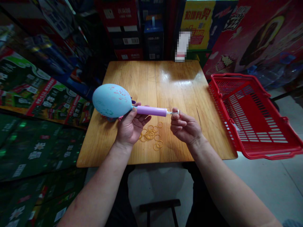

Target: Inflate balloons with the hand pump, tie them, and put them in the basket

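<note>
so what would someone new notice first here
The pale blue balloon stands out first, fitted on a purple hand pump held in the left hand above the wooden table. To the right, a bright red plastic basket sits tilted by the table's edge. Amber rubber bands lie scattered near the right hand.

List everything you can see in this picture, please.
balloon: one, pale blue with pink pattern, on the pump's end, above the table
pump: one, lilac, held above the table
rubber bands: many, amber, loose on the table
table: one, honey wood, before the person
basket: one, red, tilted beside the table's right edge
cartons: many, mixed colours, stacked behind the table
stool: one, black, below the table
left hand: one, gripping the pump
right hand: one, pinching the pump's handle
</note>
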Tool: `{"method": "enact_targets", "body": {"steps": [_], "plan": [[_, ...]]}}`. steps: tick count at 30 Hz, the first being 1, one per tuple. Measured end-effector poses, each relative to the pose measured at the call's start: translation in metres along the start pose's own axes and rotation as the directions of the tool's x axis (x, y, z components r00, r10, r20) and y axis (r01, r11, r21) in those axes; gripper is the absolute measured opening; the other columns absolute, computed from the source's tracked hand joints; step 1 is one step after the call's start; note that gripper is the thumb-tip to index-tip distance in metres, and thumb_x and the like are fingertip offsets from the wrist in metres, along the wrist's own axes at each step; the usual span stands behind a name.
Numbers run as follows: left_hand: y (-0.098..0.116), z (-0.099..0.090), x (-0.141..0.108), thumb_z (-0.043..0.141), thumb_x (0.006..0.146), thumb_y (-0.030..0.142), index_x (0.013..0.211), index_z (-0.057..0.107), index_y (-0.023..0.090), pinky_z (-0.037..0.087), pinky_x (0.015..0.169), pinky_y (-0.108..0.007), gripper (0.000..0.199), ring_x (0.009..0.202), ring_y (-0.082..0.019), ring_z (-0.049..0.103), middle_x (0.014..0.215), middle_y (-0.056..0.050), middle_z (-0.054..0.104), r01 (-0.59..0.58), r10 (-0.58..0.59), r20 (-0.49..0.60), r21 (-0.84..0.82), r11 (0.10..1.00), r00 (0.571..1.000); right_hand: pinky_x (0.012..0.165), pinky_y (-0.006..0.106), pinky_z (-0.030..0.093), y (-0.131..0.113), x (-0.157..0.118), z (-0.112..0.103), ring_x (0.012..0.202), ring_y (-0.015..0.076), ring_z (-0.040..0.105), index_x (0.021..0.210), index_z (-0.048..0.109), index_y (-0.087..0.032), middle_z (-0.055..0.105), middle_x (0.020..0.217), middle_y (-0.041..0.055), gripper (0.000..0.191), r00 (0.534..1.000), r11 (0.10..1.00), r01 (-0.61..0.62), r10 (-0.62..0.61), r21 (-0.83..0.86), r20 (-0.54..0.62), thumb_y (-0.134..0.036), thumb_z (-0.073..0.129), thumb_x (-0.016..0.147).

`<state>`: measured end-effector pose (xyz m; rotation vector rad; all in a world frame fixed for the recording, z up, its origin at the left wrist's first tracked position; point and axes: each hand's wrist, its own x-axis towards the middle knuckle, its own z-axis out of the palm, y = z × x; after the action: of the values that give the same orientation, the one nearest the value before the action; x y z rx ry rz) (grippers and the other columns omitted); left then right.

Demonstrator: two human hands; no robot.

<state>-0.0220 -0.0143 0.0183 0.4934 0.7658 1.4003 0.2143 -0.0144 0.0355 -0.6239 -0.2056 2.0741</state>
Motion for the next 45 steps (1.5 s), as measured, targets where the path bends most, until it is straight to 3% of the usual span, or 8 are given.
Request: {"method": "enact_targets", "body": {"steps": [4,10,14,19,24,31,37,45], "plan": [[0.011,-0.008,0.006,0.074,0.093,0.038,0.114,0.074,0.026,0.061,0.095,-0.035,0.024,0.116,-0.023,0.073,0.119,-0.006,0.079,-0.102,0.101,-0.058,-0.013,0.995,0.993,0.045,0.011,0.035,-0.009,-0.003,-0.001,0.042,0.0006,0.034,0.097,0.068,-0.020,0.062,0.069,-0.0074,0.021,0.997,0.996,0.076,-0.076,0.041,-0.017,-0.015,0.049,0.106],[-0.006,-0.003,-0.005,0.076,0.092,0.040,0.118,0.073,0.027,0.061,0.093,-0.038,0.030,0.112,-0.024,0.074,0.119,-0.007,0.079,0.031,-0.031,-0.014,0.016,0.999,0.999,0.046,0.011,0.038,0.015,0.003,-0.001,0.044,0.0009,0.038,0.098,0.068,-0.019,0.064,0.070,-0.0064,0.005,1.000,0.999,-0.026,0.026,0.019,-0.003,-0.018,0.063,0.101],[-0.012,0.002,-0.007,0.075,0.092,0.038,0.116,0.073,0.025,0.061,0.093,-0.038,0.027,0.109,-0.023,0.075,0.116,-0.007,0.080,0.034,-0.034,0.007,0.005,0.999,0.999,0.046,0.011,0.040,0.021,0.006,0.001,0.045,0.0006,0.040,0.099,0.067,-0.018,0.064,0.070,-0.0059,0.003,0.999,0.998,-0.043,0.042,0.046,0.015,-0.017,0.064,0.100],[-0.004,-0.002,0.000,0.074,0.093,0.037,0.114,0.073,0.025,0.061,0.094,-0.038,0.025,0.106,-0.023,0.076,0.112,-0.007,0.080,0.024,-0.023,-0.009,0.009,1.000,1.000,0.047,0.012,0.041,0.006,0.002,0.000,0.045,0.0016,0.040,0.099,0.068,-0.018,0.064,0.071,-0.0053,0.005,0.999,0.999,-0.034,0.034,0.002,0.006,-0.016,0.063,0.099],[0.008,-0.008,0.004,0.076,0.091,0.040,0.116,0.073,0.027,0.061,0.096,-0.038,0.028,0.117,-0.025,0.073,0.119,-0.005,0.078,-0.071,0.071,-0.052,0.011,0.997,0.996,0.045,0.013,0.038,-0.007,-0.002,-0.001,0.044,0.0023,0.037,0.096,0.067,-0.020,0.061,0.068,-0.0072,0.012,0.998,0.999,0.052,-0.052,-0.007,-0.034,-0.016,0.058,0.102],[-0.010,0.001,-0.007,0.073,0.095,0.038,0.118,0.072,0.026,0.060,0.097,-0.044,0.027,0.114,-0.026,0.073,0.119,-0.008,0.079,0.054,-0.053,0.020,-0.021,0.998,0.998,0.049,0.012,0.043,0.017,0.005,0.000,0.049,0.0020,0.045,0.103,0.067,-0.019,0.068,0.077,-0.0043,0.006,0.998,0.997,-0.058,0.056,0.049,0.032,-0.016,0.065,0.098],[-0.012,0.001,-0.004,0.073,0.094,0.038,0.115,0.073,0.026,0.059,0.097,-0.042,0.025,0.112,-0.025,0.074,0.116,-0.007,0.080,0.058,-0.058,-0.010,-0.012,0.998,0.998,0.048,0.011,0.042,0.014,0.005,0.001,0.046,0.0018,0.043,0.100,0.067,-0.018,0.067,0.073,-0.0047,0.007,0.998,0.995,-0.063,0.061,0.073,0.027,-0.015,0.060,0.100],[0.008,-0.008,0.005,0.074,0.094,0.036,0.114,0.073,0.026,0.061,0.094,-0.038,0.023,0.112,-0.023,0.074,0.117,-0.006,0.079,-0.083,0.082,-0.044,-0.037,0.996,0.996,0.046,0.011,0.040,-0.003,0.000,-0.005,0.043,0.0012,0.039,0.098,0.067,-0.019,0.065,0.070,-0.0068,0.016,0.999,0.992,0.035,-0.039,0.122,0.031,-0.015,0.052,0.105]]}}
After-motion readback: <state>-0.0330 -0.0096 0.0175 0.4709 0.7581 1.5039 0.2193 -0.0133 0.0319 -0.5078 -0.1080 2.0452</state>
